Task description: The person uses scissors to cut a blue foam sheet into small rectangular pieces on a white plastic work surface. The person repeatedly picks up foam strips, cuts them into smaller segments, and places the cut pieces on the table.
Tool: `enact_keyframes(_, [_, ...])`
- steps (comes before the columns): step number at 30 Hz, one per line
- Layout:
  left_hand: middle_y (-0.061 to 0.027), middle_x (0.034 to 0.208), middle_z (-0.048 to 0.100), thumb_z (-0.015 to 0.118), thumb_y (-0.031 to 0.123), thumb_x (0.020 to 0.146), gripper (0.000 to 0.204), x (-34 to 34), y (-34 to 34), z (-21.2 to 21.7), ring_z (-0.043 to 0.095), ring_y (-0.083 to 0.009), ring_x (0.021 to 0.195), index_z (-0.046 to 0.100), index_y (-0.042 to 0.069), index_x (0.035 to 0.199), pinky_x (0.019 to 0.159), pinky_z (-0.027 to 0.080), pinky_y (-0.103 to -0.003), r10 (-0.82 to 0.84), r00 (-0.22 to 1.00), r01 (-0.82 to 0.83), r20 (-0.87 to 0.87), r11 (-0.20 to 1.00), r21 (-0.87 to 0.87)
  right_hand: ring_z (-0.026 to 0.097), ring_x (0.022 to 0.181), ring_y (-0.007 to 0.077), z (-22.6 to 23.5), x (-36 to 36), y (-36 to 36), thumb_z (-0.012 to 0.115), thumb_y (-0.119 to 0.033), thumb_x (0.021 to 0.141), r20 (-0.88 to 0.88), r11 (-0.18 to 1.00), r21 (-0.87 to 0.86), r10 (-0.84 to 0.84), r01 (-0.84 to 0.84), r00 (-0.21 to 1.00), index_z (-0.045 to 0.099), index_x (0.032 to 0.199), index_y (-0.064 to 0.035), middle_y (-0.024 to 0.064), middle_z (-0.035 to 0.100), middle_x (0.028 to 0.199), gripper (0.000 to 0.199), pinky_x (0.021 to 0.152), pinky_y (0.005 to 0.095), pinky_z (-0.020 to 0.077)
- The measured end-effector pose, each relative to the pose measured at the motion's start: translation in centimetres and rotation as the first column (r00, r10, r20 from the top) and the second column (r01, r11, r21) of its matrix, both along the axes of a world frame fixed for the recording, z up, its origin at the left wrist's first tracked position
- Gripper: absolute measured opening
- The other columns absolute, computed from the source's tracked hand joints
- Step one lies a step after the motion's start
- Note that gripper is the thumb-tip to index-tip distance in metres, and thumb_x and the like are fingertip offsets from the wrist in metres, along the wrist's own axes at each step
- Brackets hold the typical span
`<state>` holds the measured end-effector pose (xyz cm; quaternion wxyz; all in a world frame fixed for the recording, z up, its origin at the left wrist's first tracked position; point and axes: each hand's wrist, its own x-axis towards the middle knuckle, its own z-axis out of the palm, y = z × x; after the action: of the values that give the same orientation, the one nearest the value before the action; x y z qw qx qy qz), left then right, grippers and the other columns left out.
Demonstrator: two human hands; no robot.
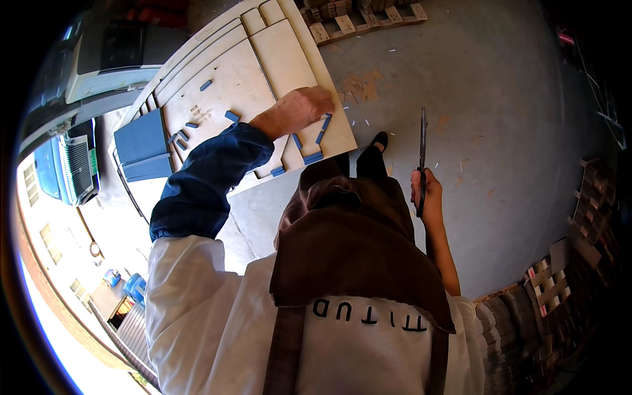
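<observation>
My left hand, in a dark blue sleeve, is over the near right corner of a pale plywood die board with dark lines set into it. Its fingers are bent and pressed together; what they hold, if anything, is hidden. Beside the fingertips, short dark blue strips stand along the lines. More loose strips are scattered to the left, near flat dark blue sheets. Away from the board, above the floor, my right hand is closed around a long, thin dark metal tool, seen edge-on.
Concrete floor with brown scraps extends right of the board. A wooden pallet stands at the far side. Stacked brown material lies at the lower right. A parked vehicle stands at the left.
</observation>
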<state>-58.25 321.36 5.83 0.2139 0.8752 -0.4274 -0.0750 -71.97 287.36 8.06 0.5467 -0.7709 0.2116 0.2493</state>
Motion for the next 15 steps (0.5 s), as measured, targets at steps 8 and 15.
enact_keyframes(8, [-0.0086, 0.090, 0.054, 0.064, 0.004, 0.075, 0.018, -0.5, -0.1, -0.9, 0.060, -0.0274, 0.089, 0.059, 0.008, 0.091, 0.075, 0.052, -0.034, 0.070, 0.997, -0.070, -0.018, 0.998, -0.011, 0.046, 0.051, 0.0111, -2.4, 0.8, 2.4, 0.070, -0.038, 0.084, 0.044, 0.993, -0.059, 0.105, -0.103, 0.993, 0.051, 0.078, -0.0026, 0.0021, 0.048, 0.058, 0.040, 0.048, 0.0290, 0.0386])
enact_keyframes(15, [-0.0115, 0.093, 0.057, 0.068, 0.008, 0.076, 0.021, -2.6, -0.2, -0.7, 0.060, -0.0311, 0.089, 0.057, 0.006, 0.094, 0.074, 0.051, -0.038, 0.487, 0.856, -0.497, -0.171, 0.868, -0.012, 0.057, 0.066, 0.0163, -7.2, 6.7, 9.4, 0.076, -0.026, 0.079, 0.236, 0.975, -0.068, 0.224, -0.214, 0.946, 0.051, 0.084, -0.0028, 0.0063, 0.059, 0.072, 0.035, 0.063, 0.0314, 0.0478])
